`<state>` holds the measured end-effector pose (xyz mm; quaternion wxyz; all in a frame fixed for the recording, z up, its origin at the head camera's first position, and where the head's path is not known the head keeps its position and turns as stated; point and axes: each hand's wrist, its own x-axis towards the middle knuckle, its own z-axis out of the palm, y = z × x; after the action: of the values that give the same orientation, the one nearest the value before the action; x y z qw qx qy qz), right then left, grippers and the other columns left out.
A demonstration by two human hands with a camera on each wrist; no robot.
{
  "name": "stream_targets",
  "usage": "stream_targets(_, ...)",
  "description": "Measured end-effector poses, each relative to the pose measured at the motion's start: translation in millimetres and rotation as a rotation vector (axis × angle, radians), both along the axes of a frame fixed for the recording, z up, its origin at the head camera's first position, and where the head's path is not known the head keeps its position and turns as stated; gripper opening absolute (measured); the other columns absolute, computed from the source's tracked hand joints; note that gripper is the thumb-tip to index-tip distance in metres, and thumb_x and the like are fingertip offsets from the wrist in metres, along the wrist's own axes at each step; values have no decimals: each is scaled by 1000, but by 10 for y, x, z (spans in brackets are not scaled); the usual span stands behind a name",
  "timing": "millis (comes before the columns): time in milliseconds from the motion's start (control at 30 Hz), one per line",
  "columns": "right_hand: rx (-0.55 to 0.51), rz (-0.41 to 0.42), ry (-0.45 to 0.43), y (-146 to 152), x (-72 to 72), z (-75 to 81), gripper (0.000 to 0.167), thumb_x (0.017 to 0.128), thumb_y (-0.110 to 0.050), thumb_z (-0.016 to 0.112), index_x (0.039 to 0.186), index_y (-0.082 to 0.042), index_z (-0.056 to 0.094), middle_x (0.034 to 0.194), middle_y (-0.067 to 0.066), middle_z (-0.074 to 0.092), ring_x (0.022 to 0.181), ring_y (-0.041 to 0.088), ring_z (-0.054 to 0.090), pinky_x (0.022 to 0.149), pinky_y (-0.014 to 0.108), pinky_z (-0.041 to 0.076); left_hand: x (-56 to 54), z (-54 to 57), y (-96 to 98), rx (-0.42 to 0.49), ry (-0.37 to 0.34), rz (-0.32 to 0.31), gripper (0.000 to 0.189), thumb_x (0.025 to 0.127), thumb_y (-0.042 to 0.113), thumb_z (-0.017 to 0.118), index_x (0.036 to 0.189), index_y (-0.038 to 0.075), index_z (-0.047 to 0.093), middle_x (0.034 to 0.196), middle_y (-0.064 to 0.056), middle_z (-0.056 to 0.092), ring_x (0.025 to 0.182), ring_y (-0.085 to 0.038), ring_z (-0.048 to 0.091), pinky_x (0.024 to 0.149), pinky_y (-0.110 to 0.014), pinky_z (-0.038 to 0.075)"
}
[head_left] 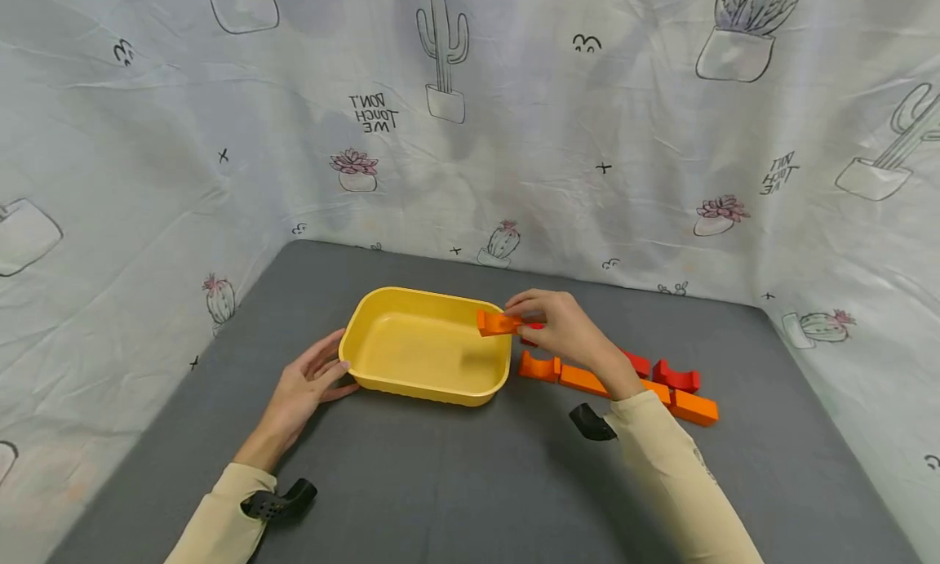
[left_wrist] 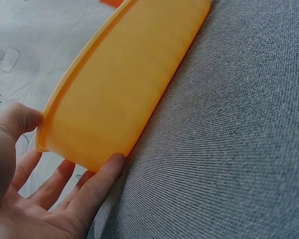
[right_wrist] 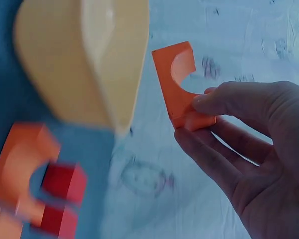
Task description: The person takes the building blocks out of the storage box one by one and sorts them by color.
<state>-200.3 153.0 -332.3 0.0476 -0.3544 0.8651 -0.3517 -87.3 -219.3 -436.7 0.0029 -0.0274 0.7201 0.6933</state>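
Observation:
A yellow plastic tub [head_left: 426, 388] stands on the grey cloth. My left hand [head_left: 304, 388] rests at its left end, thumb at the rim and spread fingers along the outer wall [left_wrist: 109, 99]. Over the tub's right rim, my right hand [head_left: 558, 323] pinches an orange arch block [right_wrist: 177, 92] with a rounded cut-out, thumb on one face and fingers behind. Right of the tub lies a row of orange blocks, with another arch block [head_left: 539, 366] at its near-tub end. Red blocks [head_left: 677, 376] sit just behind that row, partly hidden by my right forearm.
Grey cloth [head_left: 441, 482] covers the table. A white curtain [head_left: 529, 99] printed with potted cacti hangs around the back and sides. Dark wrist-camera mounts [head_left: 279, 503] stick out from both sleeves.

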Motion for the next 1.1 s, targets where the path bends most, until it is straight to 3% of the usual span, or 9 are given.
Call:
stream_targets(67,0,-25,22,178,46,-12,23,89,3,66,110,-3,74,121,10,65,90,22,68,78,35,61,8,6,-9,-4,0,0,66,96,24,64,154,13,33,151,-19,37,114,-2,58,87,-39,58)
stream_targets(200,13,-95,78,540,112,-61,26,87,5,67,111,-3,74,121,10,66,101,23,65,81,40,60,13,6,-8,-8,2,5,65,97,23,64,154,13,33,152,-19,36,116,-5,57,87,-39,58)
stream_targets(500,3,-240,64,1247,286,-114,30,85,9,68,112,-3,72,122,11,65,100,31,67,78,34,61,18,8,15,-17,-5,5,68,97,24,64,154,12,31,153,-21,34,115,-2,57,87,-40,58)
stream_targets(567,16,-268,80,1384,349,-149,31,84,9,69,112,-3,73,121,11,65,97,27,68,75,29,61,18,9,19,-20,-3,5,68,96,24,64,154,12,31,153,-21,34,115,-1,57,87,-40,58)
stream_targets(700,40,-314,120,1630,462,-255,32,80,9,73,109,-5,74,118,9,67,94,5,64,69,17,58,17,8,25,-18,-7,3,67,97,24,64,154,13,31,153,-20,34,115,-2,57,87,-40,58)
stream_targets(800,39,-341,117,1821,539,-345,32,80,7,76,109,-6,75,118,10,67,97,-10,56,71,12,55,19,-1,34,-22,-9,-2,67,97,24,63,155,13,31,154,-20,33,115,-2,57,87,-39,58)
stream_targets(933,14,-381,84,2108,631,-432,32,83,5,74,114,-4,73,122,12,65,103,-19,50,75,6,52,21,-8,36,-23,-2,-1,66,97,23,63,155,13,31,154,-21,33,114,0,57,86,-39,58)
stream_targets(1000,2,-406,84,2264,670,-460,32,84,5,72,116,-2,71,123,6,65,105,-21,49,76,5,51,21,-4,32,-16,2,2,66,97,23,63,154,12,31,153,-22,33,113,0,58,86,-39,58)
stream_targets(1100,-8,-447,94,2508,727,-507,31,86,4,71,117,1,70,123,-15,62,107,-22,47,75,2,49,16,1,23,-12,6,3,66,97,23,63,154,13,31,153,-22,33,113,0,58,85,-37,59)
